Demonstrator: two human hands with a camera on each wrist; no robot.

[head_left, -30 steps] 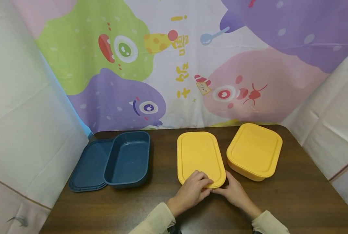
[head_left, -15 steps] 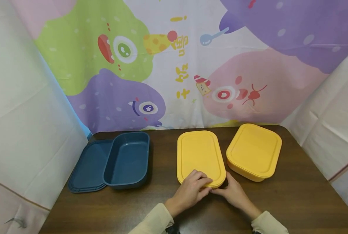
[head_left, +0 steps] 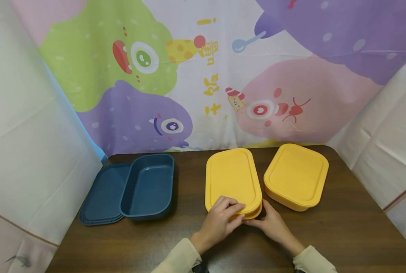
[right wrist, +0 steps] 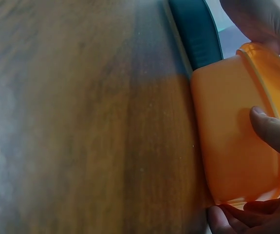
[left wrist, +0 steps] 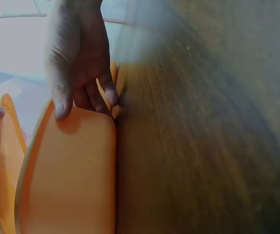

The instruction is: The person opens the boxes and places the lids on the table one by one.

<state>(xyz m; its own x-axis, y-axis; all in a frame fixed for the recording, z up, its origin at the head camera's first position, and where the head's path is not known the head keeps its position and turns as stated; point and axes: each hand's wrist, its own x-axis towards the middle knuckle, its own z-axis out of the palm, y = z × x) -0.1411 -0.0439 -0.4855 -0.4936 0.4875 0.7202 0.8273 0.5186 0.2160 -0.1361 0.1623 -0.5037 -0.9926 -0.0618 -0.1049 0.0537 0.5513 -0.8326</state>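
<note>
A yellow lid [head_left: 232, 177] lies tilted over a yellow food box [left wrist: 71, 170] at the middle of the table. Its near edge is raised off the rim, and my left hand [head_left: 218, 222] pinches that edge. My right hand [head_left: 276, 225] grips the box's near right corner, with the thumb [right wrist: 271, 129] against the near wall and the fingers round the side. In the left wrist view a gap shows between lid and box. The lid covers the box's inside in the head view.
To the right stands another yellow box [head_left: 296, 176] with its lid on. On the left an open dark blue box [head_left: 148, 189] partly overlaps a dark blue lid [head_left: 102, 197]. A printed cloth [head_left: 220, 132] hangs behind the brown table [head_left: 138, 242].
The near edge of the yellow lid has come up off the box, together with my left hand. My right hand stays at the box's corner.
</note>
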